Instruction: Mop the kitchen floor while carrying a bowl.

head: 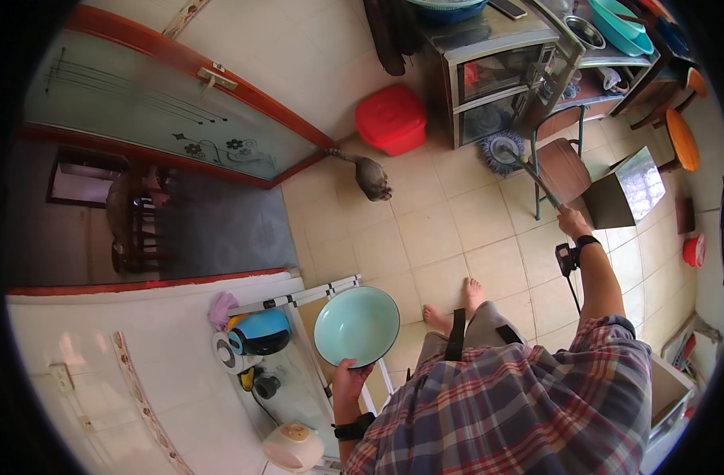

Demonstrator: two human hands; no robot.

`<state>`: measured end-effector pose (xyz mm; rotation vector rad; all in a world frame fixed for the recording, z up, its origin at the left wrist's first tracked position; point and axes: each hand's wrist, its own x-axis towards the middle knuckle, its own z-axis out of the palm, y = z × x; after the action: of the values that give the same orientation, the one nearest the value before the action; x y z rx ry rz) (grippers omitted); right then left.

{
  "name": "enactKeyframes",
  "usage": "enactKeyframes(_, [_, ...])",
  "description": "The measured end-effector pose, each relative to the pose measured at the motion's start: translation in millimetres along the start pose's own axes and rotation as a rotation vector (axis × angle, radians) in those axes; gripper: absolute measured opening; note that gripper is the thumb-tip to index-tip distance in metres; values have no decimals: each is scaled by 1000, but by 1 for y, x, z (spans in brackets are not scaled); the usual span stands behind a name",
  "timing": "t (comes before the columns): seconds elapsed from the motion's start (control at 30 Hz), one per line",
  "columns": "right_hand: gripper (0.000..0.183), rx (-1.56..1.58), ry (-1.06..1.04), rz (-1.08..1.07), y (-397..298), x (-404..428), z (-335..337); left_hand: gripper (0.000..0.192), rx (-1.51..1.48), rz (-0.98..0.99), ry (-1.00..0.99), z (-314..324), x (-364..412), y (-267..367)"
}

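Note:
My left hand grips the near rim of a light turquoise enamel basin, which is tilted so its inside shows. The basin is above the edge of a glass-topped shelf unit at the left. My right hand is closed around the green handle of a mop. The round grey-blue mop head rests on the tiled floor beside the metal cabinet, and the handle passes in front of a brown chair.
A grey cat is on the floor near a red lidded bin. A metal box stands right of the chair. The glass-topped unit holds a blue appliance and a rice cooker. A sliding door is at the upper left.

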<state>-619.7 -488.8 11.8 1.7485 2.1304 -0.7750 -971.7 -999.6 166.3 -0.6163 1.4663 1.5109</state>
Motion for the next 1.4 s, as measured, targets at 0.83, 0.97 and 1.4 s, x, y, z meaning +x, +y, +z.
enactKeyframes(0.83, [51, -533, -401, -343, -91, -102, 61, 37, -134, 56, -20, -23, -6, -18])
enactKeyframes(0.97, [46, -547, -415, -293, -15, -152, 34, 37, -152, 60, -66, -19, 1, -23])
enactKeyframes(1.4, [49, -700, -474, 281, 247, -358, -13, 43, 23, -117, -131, 13, 40, -32])
